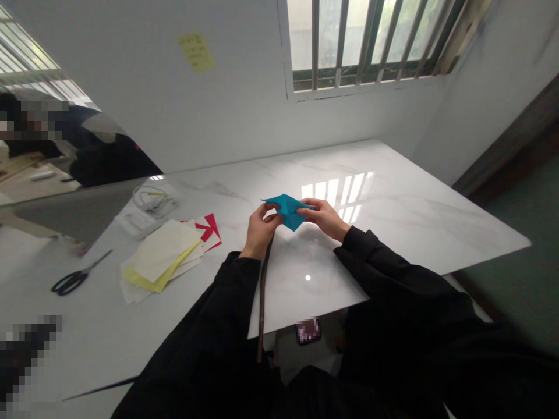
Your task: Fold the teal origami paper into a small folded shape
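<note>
A folded blue paper (286, 210) with pointed corners is held above the white marbled table (393, 192). My left hand (261, 228) pinches its left side between thumb and fingers. On the right side, my right hand (324, 217) grips the paper the same way. A thin brown stick (262, 291) runs from below my left hand down past the table's front edge; whether the hand touches it I cannot tell.
Left on the table lie black scissors (72, 281), cream sheets (163, 247), a yellow sheet (152, 282), red paper cut-outs (210, 228) and a white device with a cable (137, 218). A yellow note (196, 51) is on the wall. Another person (100, 142) appears at upper left.
</note>
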`<state>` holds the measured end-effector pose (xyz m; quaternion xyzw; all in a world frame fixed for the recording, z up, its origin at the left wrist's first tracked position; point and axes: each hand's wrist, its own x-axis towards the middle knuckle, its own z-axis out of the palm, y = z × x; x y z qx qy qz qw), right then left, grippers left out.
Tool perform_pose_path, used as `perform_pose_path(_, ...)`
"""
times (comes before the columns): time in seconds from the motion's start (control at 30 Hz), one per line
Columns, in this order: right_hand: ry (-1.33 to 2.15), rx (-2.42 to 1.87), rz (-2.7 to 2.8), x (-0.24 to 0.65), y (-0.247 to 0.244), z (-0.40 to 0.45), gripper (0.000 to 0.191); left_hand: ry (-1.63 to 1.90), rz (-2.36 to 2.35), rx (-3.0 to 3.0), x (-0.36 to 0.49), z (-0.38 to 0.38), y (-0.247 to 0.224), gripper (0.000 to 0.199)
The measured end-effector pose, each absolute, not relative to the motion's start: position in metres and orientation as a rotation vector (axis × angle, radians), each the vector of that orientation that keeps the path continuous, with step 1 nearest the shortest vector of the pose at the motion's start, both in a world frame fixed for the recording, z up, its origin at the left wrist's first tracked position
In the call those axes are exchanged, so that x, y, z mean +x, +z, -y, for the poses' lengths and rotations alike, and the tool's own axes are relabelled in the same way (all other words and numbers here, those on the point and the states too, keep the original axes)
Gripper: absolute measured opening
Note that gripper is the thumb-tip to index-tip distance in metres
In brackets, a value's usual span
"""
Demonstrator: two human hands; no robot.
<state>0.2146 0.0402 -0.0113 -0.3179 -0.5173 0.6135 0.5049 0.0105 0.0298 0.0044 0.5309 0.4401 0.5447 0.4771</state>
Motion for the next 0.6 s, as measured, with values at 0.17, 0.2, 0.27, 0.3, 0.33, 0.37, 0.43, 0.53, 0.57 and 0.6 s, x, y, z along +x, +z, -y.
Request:
perform_pose_path(0.17,1.468,-0.766,1.261,0.214,-0.010,-0.039,0.035,1.403,-1.131,1.362,0.011,-0.034,0.001,0.039)
perform_pose_path(0.2,1.470,-0.764,1.268,0.214,-0.010,-0.039,0.035,1.401,-1.123,1.389,0.012,-0.034,0.000,0.040)
perform_pose_path(0.27,1.476,-0.765,1.277,0.214,-0.011,-0.039,0.035,1.387,-1.102,1.441,0.013,-0.034,-0.002,0.042)
perform_pose_path(0.3,1.476,-0.769,1.278,0.214,-0.012,-0.040,0.035,1.380,-1.094,1.463,0.013,-0.035,-0.004,0.044)
perform_pose_path(0.33,1.474,-0.774,1.280,0.214,-0.013,-0.040,0.036,1.376,-1.092,1.485,0.013,-0.035,-0.005,0.045)
perform_pose_path(0.37,1.468,-0.782,1.283,0.214,-0.013,-0.040,0.037,1.376,-1.098,1.506,0.013,-0.035,-0.006,0.046)
perform_pose_path(0.43,1.454,-0.796,1.282,0.215,-0.013,-0.040,0.039,1.379,-1.128,1.544,0.012,-0.035,-0.008,0.045)
perform_pose_path(0.53,1.475,-0.787,1.251,0.215,-0.010,-0.038,0.041,1.338,-1.178,1.553,0.011,-0.034,-0.005,0.041)
perform_pose_path(0.57,1.493,-0.779,1.233,0.216,-0.008,-0.037,0.042,1.313,-1.181,1.540,0.011,-0.033,-0.003,0.040)
perform_pose_path(0.6,1.510,-0.770,1.214,0.215,-0.006,-0.036,0.042,1.290,-1.173,1.521,0.011,-0.032,-0.001,0.039)
